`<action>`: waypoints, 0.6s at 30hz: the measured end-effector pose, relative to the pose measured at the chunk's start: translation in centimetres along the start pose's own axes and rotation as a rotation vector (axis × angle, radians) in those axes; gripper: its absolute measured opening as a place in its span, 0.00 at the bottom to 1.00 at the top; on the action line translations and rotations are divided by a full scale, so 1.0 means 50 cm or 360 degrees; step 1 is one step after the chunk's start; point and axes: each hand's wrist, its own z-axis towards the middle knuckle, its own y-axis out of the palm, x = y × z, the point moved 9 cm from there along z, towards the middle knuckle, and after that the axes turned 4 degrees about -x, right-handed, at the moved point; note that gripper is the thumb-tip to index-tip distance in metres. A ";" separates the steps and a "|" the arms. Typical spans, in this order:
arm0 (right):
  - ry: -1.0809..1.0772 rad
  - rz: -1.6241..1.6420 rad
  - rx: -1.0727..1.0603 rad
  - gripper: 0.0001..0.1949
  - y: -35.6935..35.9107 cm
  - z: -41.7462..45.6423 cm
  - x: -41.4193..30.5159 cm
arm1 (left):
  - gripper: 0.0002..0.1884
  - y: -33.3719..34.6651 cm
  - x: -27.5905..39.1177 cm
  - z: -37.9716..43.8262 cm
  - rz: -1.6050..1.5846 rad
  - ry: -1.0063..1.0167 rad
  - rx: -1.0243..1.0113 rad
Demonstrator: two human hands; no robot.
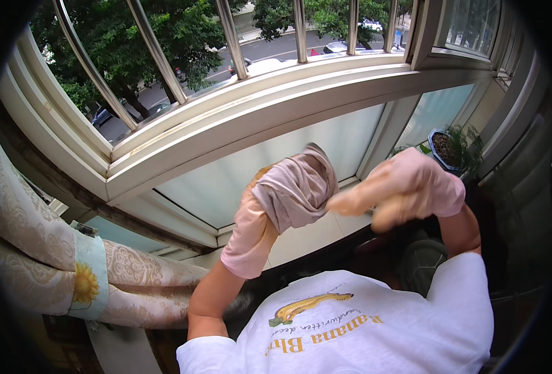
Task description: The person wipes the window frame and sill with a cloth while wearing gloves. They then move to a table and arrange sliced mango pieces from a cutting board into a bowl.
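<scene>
A bunched, folded greyish-pink cloth is held up in front of the window's lower panel. My left hand, in a pink and orange rubber glove, grips it from the left, and its folds hide most of my fingers. To the right is my right hand in a matching glove, blurred by motion. Its fingers are spread and hold nothing. One fingertip comes close to the cloth's right edge; whether it touches is unclear.
A window frame with metal bars stands ahead, above a frosted glass panel. Patterned curtains gathered by a sunflower tieback hang at left. A potted plant stands at right.
</scene>
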 end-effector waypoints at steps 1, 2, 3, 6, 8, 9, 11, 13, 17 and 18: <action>0.0154 0.0231 0.0172 0.28 -0.008 -0.013 0.033 | 0.21 0.020 0.015 0.004 -0.0044 0.0099 -0.0006; 0.0285 0.0492 0.0373 0.30 -0.014 -0.031 0.067 | 0.20 0.038 0.028 0.008 -0.0087 0.0199 -0.0008; 0.0369 0.0752 0.0582 0.33 -0.019 -0.049 0.101 | 0.19 0.049 0.040 0.009 -0.0121 0.0311 0.0003; 0.0281 0.1051 0.0886 0.51 0.030 -0.024 0.162 | 0.25 0.148 0.054 0.036 0.0875 0.0805 -0.0369; -0.0097 0.1519 0.0943 0.52 0.050 0.018 0.171 | 0.32 0.220 0.029 0.037 0.1905 0.1168 -0.0625; -0.0092 0.1636 0.1103 0.47 0.046 0.010 0.180 | 0.35 0.249 0.012 0.033 0.2430 0.1330 -0.0738; -0.0119 0.1652 0.1396 0.37 0.041 -0.013 0.185 | 0.43 0.273 0.015 0.024 0.2609 0.1171 -0.0811; -0.0213 0.1225 0.1623 0.29 0.034 -0.041 0.170 | 0.43 0.281 0.035 0.027 0.2651 0.1096 -0.0868; -0.0380 0.2086 0.1400 0.19 -0.046 -0.007 0.133 | 0.39 0.289 0.122 -0.009 0.2803 0.1130 -0.0899; -0.0353 0.1594 0.1812 0.19 -0.085 -0.056 0.113 | 0.33 0.275 0.157 -0.017 0.2854 0.1179 -0.0715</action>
